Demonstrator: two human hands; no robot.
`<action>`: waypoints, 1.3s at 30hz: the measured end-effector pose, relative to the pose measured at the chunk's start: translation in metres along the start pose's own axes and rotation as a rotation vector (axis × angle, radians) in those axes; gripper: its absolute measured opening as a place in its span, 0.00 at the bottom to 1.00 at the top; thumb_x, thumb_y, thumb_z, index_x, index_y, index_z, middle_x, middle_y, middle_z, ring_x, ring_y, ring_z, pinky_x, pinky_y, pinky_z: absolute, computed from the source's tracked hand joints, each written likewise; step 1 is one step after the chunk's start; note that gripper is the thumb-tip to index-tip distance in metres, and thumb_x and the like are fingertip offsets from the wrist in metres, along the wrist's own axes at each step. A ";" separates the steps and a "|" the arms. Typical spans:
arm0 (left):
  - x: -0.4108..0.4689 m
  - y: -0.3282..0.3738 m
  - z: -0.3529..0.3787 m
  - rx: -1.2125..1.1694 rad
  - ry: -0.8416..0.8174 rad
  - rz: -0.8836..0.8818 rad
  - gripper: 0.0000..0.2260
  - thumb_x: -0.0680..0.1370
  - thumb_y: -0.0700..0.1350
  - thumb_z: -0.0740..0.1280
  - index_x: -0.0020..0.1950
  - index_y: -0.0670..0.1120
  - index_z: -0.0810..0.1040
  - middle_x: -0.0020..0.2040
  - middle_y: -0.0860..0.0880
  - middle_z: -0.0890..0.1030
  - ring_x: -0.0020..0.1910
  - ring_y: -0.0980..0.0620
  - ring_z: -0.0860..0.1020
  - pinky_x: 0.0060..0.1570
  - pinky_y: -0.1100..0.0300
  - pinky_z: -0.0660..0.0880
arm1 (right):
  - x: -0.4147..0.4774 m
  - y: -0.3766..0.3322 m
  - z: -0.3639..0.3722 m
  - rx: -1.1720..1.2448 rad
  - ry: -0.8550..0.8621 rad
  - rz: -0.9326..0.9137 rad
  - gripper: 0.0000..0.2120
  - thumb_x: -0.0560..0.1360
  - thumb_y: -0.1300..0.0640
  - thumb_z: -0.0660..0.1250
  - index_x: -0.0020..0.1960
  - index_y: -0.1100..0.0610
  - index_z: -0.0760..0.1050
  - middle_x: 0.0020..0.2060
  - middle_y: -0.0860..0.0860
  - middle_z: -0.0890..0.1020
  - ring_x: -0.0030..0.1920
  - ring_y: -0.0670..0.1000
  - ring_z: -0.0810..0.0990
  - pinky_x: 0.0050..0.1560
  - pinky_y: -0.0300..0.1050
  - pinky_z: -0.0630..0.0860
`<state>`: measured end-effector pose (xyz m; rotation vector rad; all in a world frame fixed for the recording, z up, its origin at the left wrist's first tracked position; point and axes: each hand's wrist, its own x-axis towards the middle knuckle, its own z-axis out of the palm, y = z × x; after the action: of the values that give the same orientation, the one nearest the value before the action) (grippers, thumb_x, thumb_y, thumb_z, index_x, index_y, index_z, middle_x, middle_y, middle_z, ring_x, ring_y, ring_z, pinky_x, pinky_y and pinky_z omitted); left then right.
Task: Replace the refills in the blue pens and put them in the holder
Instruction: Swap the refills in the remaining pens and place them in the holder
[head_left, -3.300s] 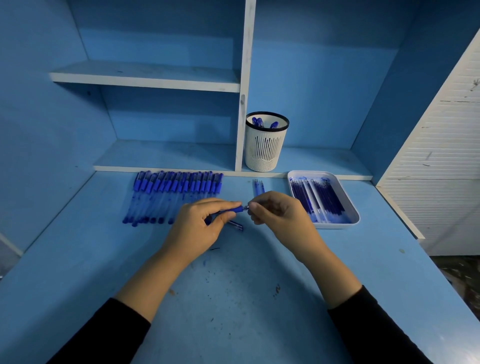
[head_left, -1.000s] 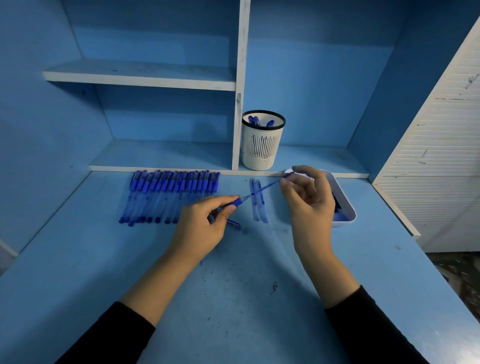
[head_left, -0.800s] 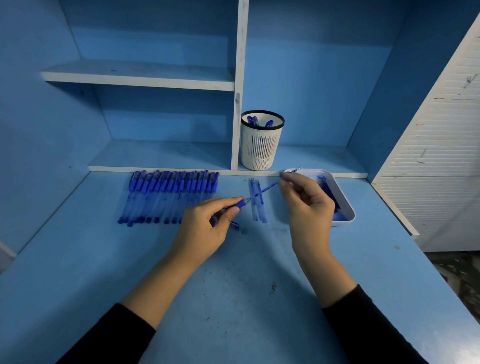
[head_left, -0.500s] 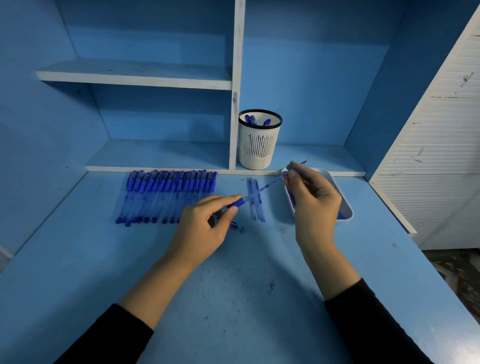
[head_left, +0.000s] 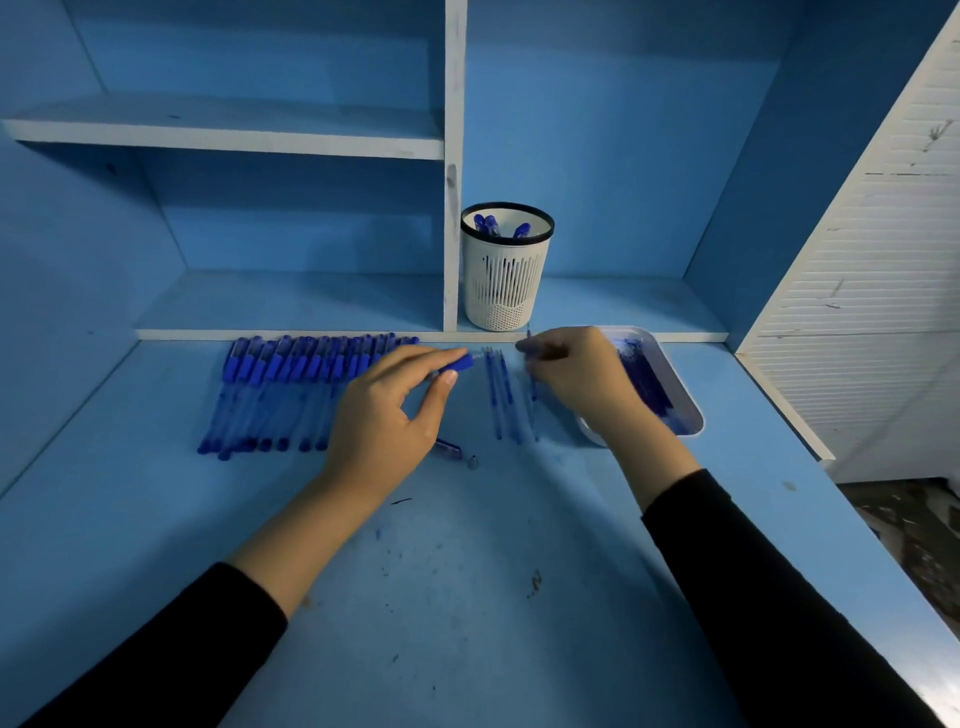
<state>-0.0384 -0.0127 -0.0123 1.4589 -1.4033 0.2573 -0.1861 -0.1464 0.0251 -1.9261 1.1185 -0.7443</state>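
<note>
Left hand (head_left: 384, 415) is pinching the blue pen barrel (head_left: 458, 362); right hand (head_left: 571, 376) is pinching a refill (head_left: 533, 402) just beside the loose refills (head_left: 500, 395) on the table (head_left: 467, 597). Half a second ago that refill was running from barrel to right hand; now it is sitting clear of the barrel, lower.

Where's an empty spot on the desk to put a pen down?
The near desk between both sleeves is bare, and the low shelf left of the holder. It's crowded at the back: pen row, loose refills, tray.
</note>
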 end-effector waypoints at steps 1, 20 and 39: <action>0.002 -0.002 0.002 0.011 0.005 0.011 0.09 0.79 0.41 0.68 0.58 0.44 0.83 0.53 0.54 0.82 0.53 0.58 0.80 0.56 0.58 0.77 | 0.002 -0.002 0.004 -0.086 0.005 -0.016 0.14 0.74 0.68 0.64 0.54 0.58 0.82 0.49 0.51 0.83 0.48 0.48 0.79 0.46 0.33 0.69; 0.000 -0.013 0.009 0.001 -0.101 0.031 0.10 0.79 0.43 0.68 0.59 0.46 0.83 0.53 0.53 0.82 0.51 0.56 0.81 0.50 0.54 0.79 | 0.006 0.019 -0.053 -0.486 0.145 -0.037 0.09 0.73 0.65 0.64 0.46 0.59 0.83 0.41 0.53 0.84 0.43 0.55 0.78 0.35 0.32 0.66; 0.000 -0.013 0.008 -0.003 -0.167 0.049 0.11 0.79 0.44 0.68 0.59 0.46 0.83 0.53 0.54 0.82 0.52 0.58 0.80 0.51 0.57 0.79 | -0.002 0.032 -0.057 -0.516 0.020 0.081 0.12 0.73 0.66 0.66 0.50 0.54 0.83 0.45 0.52 0.83 0.44 0.48 0.77 0.37 0.31 0.66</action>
<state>-0.0314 -0.0224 -0.0227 1.4724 -1.5739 0.1670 -0.2461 -0.1732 0.0279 -2.2760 1.4998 -0.4571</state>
